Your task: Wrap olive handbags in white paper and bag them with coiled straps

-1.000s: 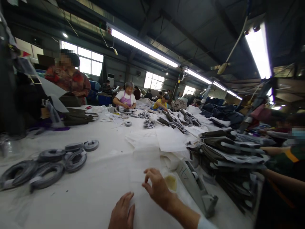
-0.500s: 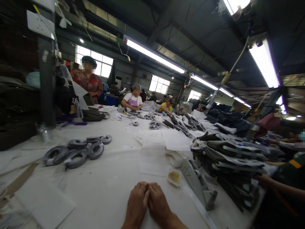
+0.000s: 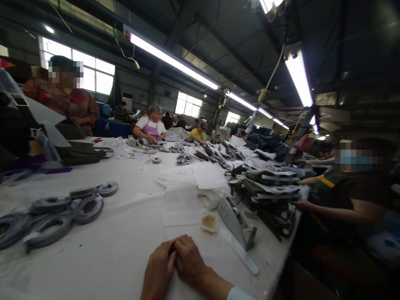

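Note:
My left hand (image 3: 160, 263) and my right hand (image 3: 190, 258) rest against each other on the white tabletop (image 3: 109, 258), at the bottom middle of the head view. Their fingers are bent and pressed together at the tips, both hands closed. No object shows in either one, though the palms face away from me. Just beyond my right hand is a small white dish (image 3: 208, 221) with something yellowish inside. A grey tape dispenser (image 3: 234, 221) marked with dark writing stands to its right. White sheets (image 3: 181, 204) lie flat past the dish.
Several coiled grey strips (image 3: 50, 227) lie at the left. A tall stack of dark folded fabric pieces (image 3: 268, 187) rises at the right, by a co-worker's arm (image 3: 328, 210). A pale flat strip (image 3: 242, 252) runs near the table's right edge. Other people work across the table.
My view has swung to the right, so everything appears shifted left and the co-worker at the right shows more fully. My hands remain together on the table.

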Demonstrator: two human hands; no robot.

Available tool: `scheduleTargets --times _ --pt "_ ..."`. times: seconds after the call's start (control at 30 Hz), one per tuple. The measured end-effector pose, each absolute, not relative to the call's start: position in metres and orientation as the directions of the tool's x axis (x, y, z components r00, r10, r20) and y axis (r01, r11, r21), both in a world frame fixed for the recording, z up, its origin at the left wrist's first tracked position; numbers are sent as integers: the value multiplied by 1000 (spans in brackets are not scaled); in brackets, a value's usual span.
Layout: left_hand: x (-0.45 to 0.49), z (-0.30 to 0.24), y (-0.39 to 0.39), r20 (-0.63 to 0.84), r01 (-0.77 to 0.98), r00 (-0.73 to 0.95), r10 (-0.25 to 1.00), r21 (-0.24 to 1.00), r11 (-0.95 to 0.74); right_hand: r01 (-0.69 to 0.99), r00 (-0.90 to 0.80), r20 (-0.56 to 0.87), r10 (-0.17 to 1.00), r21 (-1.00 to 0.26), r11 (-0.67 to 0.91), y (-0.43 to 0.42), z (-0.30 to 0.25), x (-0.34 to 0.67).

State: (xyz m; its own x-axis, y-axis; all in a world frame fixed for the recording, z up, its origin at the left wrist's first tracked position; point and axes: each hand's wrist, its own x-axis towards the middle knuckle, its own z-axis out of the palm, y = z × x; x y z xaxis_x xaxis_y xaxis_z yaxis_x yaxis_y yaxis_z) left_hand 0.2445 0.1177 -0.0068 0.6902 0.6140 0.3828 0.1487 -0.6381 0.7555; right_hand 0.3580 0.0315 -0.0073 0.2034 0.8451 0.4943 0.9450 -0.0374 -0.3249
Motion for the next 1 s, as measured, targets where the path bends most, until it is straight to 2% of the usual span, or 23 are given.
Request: scheduleTargets --times 0.27,0.6,0.9,1.0 --pt "246 -13 124 456 101 657 601 736 -669 954 195 505 841 -298 -42 33 -9 361" --pt "244 -12 121 424 132 670 609 740 -660 956 183 563 806 -292 -14 31 -17 364" --pt "243 -25 126 426 178 685 591 689 -703 891 311 603 735 -455 -5 27 -25 369" --pt "242 -34 130 450 146 707 545 661 -736 797 416 551 723 -604 1 30 -31 370"
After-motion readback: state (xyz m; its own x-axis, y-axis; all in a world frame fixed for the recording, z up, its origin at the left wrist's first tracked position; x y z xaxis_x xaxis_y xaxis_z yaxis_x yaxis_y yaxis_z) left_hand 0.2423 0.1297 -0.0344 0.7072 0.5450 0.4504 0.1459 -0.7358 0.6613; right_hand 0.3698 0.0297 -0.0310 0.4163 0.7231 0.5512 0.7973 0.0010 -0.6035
